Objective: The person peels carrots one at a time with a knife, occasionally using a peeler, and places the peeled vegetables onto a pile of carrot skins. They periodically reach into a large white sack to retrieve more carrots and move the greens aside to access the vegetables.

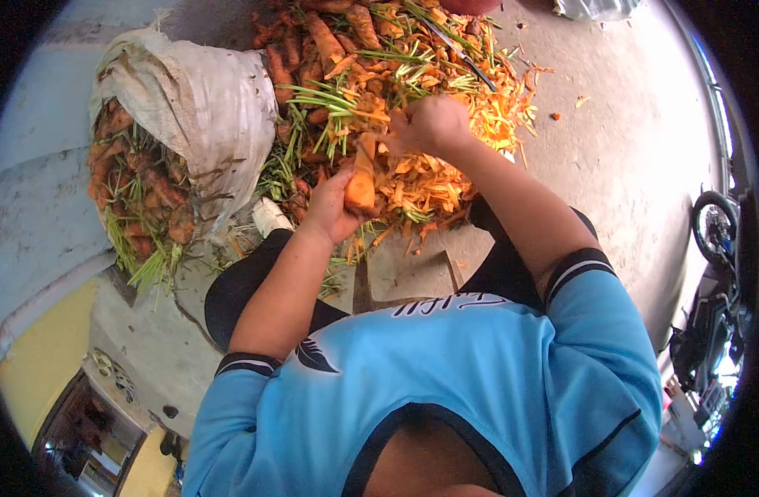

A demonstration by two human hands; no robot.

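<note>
My left hand [334, 209] is closed around the thick end of a peeled carrot [361, 190]. The carrot is bright orange and points away from me, above the near side of a heap of peelings. Just to the right, above the carrot's far end, my right hand [433, 126] is a curled fist, slightly blurred. Whatever its fingers grip is mostly hidden; I cannot make out its kind. Orange peelings [429, 195] lie under and around both hands. Green carrot stalks [325, 103] stick out beyond my left hand. A knife [462, 54] lies on the heap past my right hand.
Unpeeled carrots [321, 37] are piled at the back of the heap. A white sack [222, 116] on its side at the left spills muddy carrots [147, 190] with green tops. Part of a red round object [470, 5] shows at the top. A motorbike [715, 306] stands far right.
</note>
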